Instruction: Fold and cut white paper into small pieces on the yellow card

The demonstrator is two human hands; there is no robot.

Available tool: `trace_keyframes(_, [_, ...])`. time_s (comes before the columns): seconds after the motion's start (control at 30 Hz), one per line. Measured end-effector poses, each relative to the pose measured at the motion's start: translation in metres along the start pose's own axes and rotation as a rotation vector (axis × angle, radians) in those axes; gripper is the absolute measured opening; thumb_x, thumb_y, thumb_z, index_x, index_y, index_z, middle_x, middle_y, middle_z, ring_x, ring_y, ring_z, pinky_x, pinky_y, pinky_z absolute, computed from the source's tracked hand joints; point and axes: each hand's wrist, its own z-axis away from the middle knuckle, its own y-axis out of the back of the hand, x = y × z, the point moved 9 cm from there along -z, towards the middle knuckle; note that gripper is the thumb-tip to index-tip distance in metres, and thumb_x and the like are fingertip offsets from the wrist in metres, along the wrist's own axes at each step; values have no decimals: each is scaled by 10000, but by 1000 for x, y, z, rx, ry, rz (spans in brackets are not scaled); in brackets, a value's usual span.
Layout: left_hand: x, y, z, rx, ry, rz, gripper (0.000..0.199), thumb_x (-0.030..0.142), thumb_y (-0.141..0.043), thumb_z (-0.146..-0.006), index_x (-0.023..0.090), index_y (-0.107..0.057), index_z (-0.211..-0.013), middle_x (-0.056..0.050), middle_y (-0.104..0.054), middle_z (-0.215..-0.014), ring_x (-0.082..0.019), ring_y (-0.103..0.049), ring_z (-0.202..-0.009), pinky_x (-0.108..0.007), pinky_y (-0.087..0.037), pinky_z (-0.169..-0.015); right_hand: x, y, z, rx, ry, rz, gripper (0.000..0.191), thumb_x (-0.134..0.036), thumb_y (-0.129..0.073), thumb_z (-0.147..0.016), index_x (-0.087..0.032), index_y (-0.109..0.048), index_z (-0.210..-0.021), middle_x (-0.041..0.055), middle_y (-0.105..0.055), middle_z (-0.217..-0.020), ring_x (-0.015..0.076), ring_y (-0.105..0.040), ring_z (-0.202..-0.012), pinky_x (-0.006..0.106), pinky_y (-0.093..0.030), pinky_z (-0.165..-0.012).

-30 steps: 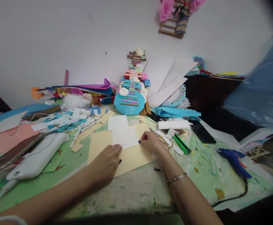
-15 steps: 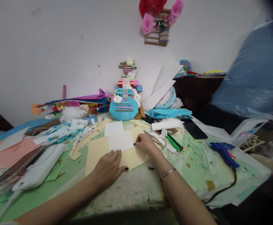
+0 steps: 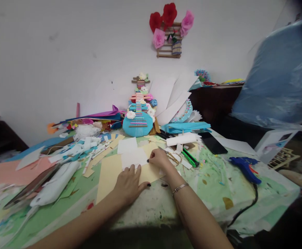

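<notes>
A piece of white paper point(image 3: 133, 157) lies on a larger cream card sheet point(image 3: 108, 171), and a smaller white piece point(image 3: 127, 145) touches its far edge. My left hand point(image 3: 129, 183) rests flat at the near edge of the white paper, fingers stretched and thumb apart. At the paper's right edge, my right hand point(image 3: 159, 159) has thumb and fingers pinched together on it; the grip is partly hidden by the fingers. Gold-handled scissors point(image 3: 176, 159) lie just right of that hand.
Right of the hands are a green cutter point(image 3: 190, 157), a black phone point(image 3: 213, 143) and a blue glue gun point(image 3: 247, 168) with its cord. A white power strip point(image 3: 56, 185) and paper scraps point(image 3: 85, 147) lie left. A blue paper pipa point(image 3: 138, 123) stands behind.
The view has shifted slightly, showing more of the wall's top and the table's left. My left hand has moved a little right along the paper's near edge; the right keeps its pinch.
</notes>
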Motion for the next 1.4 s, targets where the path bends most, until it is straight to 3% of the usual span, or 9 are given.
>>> trace_keyframes(0.23, [1,4,0,-15,67,42,696,630,-297,-824,142,-463,-1291,-189,-543,-1155,-331,-521,-990,-423,-413,-780,3,-1,-1,13,1,-21,80,-138,-684,-622,-154,-672,-699,60,-692,-756,143,-591,-700,198,-361,-552])
trace_keyframes(0.43, [5,5,0,14,127,47,768,645,-309,-811,78,-440,-1313,-214,-539,-1150,-344,-501,-994,-437,-379,-835,2,0,-1,14,3,-21,65,-144,-688,-617,-157,-669,-677,60,-693,-734,153,-603,-696,207,-367,-551])
trace_keyframes(0.63, [9,3,0,4,110,66,721,657,-322,-798,228,-380,-1375,-192,-514,-1187,-358,-483,-1008,-453,-364,-824,2,0,-1,16,1,-13,71,-156,-686,-621,-155,-672,-691,61,-695,-752,147,-601,-690,204,-372,-562])
trace_keyframes(1.17, [11,5,-14,-121,142,120,818,765,-358,-689,323,-353,-1377,-190,-491,-1119,-382,-474,-980,-451,-373,-767,-1,5,1,39,50,-1,91,-105,-588,-680,-134,-664,-721,56,-681,-774,129,-568,-694,203,-346,-576])
trace_keyframes(1.3, [12,3,-19,-108,148,119,819,805,-331,-658,364,-388,-1346,-176,-500,-1075,-377,-483,-940,-449,-375,-743,-1,3,2,49,68,-8,135,-228,-548,-782,-140,-646,-750,52,-670,-782,129,-552,-694,216,-329,-576])
trace_keyframes(1.4, [14,4,-15,-72,145,134,799,790,-338,-672,334,-436,-1321,-183,-499,-1081,-384,-471,-953,-456,-369,-747,-2,-2,4,49,70,-8,221,-369,-612,-748,-149,-628,-769,41,-657,-778,130,-543,-682,218,-320,-562])
